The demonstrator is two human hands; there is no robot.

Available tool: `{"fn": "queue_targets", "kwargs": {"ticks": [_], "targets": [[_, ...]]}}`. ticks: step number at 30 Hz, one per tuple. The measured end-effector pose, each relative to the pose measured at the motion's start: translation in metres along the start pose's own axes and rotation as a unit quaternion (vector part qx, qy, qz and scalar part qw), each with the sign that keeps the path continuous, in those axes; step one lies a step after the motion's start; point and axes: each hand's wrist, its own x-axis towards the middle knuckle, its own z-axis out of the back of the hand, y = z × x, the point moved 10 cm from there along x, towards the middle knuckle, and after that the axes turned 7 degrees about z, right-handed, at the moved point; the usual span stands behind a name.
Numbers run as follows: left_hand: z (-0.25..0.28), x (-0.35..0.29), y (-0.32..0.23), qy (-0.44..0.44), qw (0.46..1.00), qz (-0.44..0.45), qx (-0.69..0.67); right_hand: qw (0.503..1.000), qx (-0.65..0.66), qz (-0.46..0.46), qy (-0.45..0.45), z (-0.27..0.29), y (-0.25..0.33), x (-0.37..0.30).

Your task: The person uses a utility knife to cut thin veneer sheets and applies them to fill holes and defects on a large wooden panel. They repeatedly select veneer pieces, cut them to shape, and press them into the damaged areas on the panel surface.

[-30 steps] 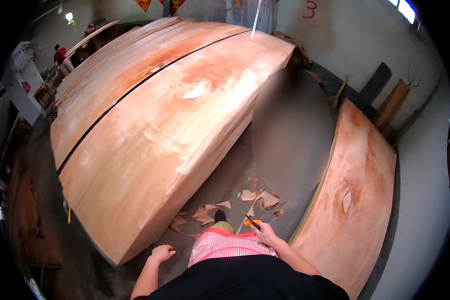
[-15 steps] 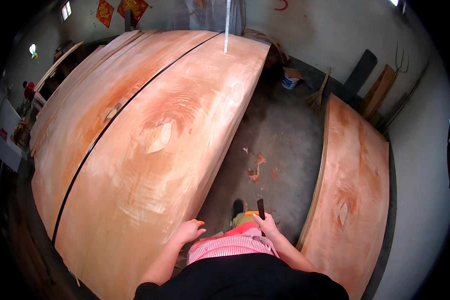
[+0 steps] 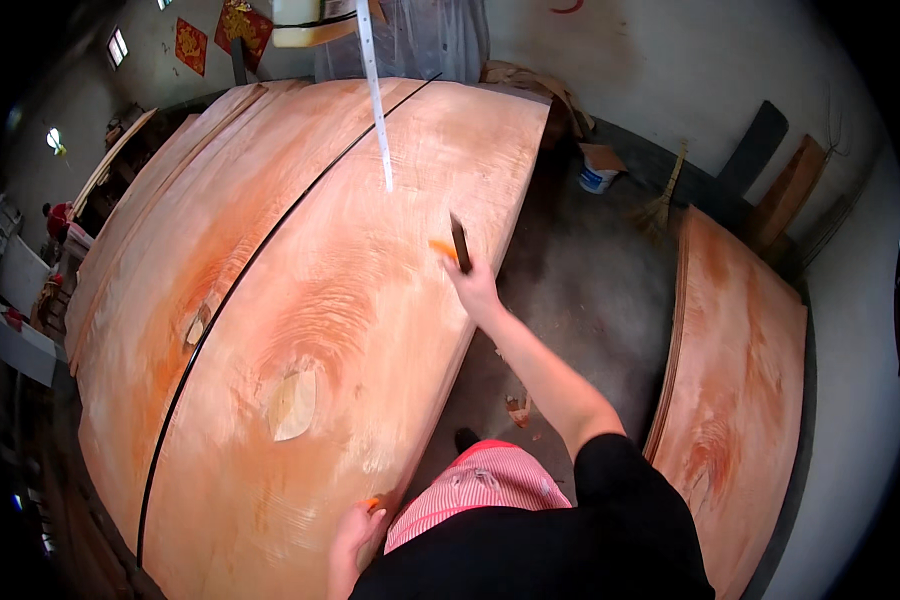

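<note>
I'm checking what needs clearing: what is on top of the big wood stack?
A black strip runs across the big wood stack; the right hand holds a dark tool over it, contact unclear. Beneath its top face, all but the edges is covered.

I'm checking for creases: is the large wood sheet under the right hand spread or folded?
Spread: the wood sheet lies broad and open, its pale patch facing up; no fold shows near the right hand.
</note>
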Motion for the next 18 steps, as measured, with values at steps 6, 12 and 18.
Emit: {"fn": "queue_targets", "kwargs": {"ticks": [6,12,18], "targets": [[0.024,0.014,-0.025,-0.036,0.995,0.076,-0.063,0.984,0.035,0.132,-0.112,-0.044,0.016,0.185],[0.036,0.005,-0.007,-0.041,0.979,0.17,-0.107,0.994,0.103,0.013,0.044,-0.113,0.038,0.192],[0.023,0.01,0.007,-0.046,0.975,0.18,-0.12,0.982,0.178,-0.006,0.062,-0.116,0.052,0.166]]}}
